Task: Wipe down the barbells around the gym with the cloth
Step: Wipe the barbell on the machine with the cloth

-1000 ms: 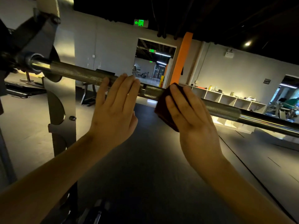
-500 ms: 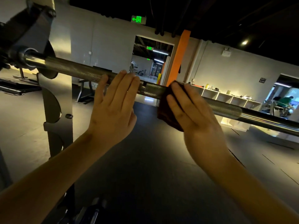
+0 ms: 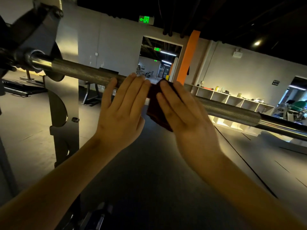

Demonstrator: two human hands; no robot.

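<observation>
**Mia:** What is different from a moment ago?

**Ben:** The right hand (image 3: 187, 113) has slid along the barbell (image 3: 83, 73) toward the left hand (image 3: 123, 110). Before, there was a clear bit of bar showing between the two hands. Now the fingertips nearly meet.

**Mia:** So what does that mean for the job?

**Ben:** I think the middle part of the bar has just been rubbed. The wipe is going toward the rack (image 3: 64, 103) end. The rough part of the bar between the left hand and the rack still looks like it needs a rub. So does the long part going off to the right.

**Mia:** Where is the cloth (image 3: 156, 110)?

**Ben:** It is dark red. It is pressed on the bar under the right hand's fingers. Some of it hangs down below the bar, between the two hands.

**Mia:** Is the right hand squeezing it?

**Ben:** Not in a fist. The fingers are long and flat, laid over the cloth and the bar. The hand pushes the cloth on the bar more than it grabs it.

**Mia:** And the left hand?

**Ben:** It is open too, fingers flat on the bar. It has nothing in it. It just leans on the bar, right beside the cloth.

**Mia:** Where is the bar?

**Ben:** It sits up on the rack at the left, and runs across to the right.
</observation>
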